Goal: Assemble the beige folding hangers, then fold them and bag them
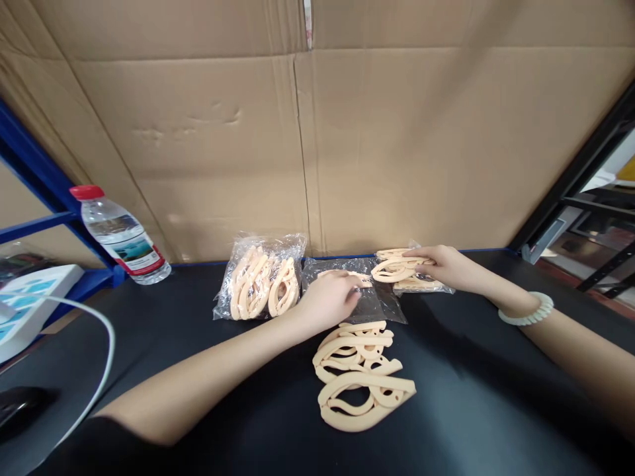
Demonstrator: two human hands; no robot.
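My right hand (444,264) is closed around a beige folding hanger (394,270), lifted over a bagged hanger stack (417,285) at the back right. Fingers bent, my left hand (330,296) grips a clear plastic bag (370,307) lying at the centre. A beige hanger (364,277) shows at that bag, partly covered by the hand; whether the fingers also touch it is hard to tell. In front of the bag, several loose folded hangers (367,400) lie overlapping in a row on the black table.
Left of centre lies a clear bag packed with several hangers (258,284). A water bottle (124,238) leans at the back left, near a blue metal frame (40,165). A white power strip (34,297), cable and black mouse (20,406) are far left. Cardboard (223,132) walls the back.
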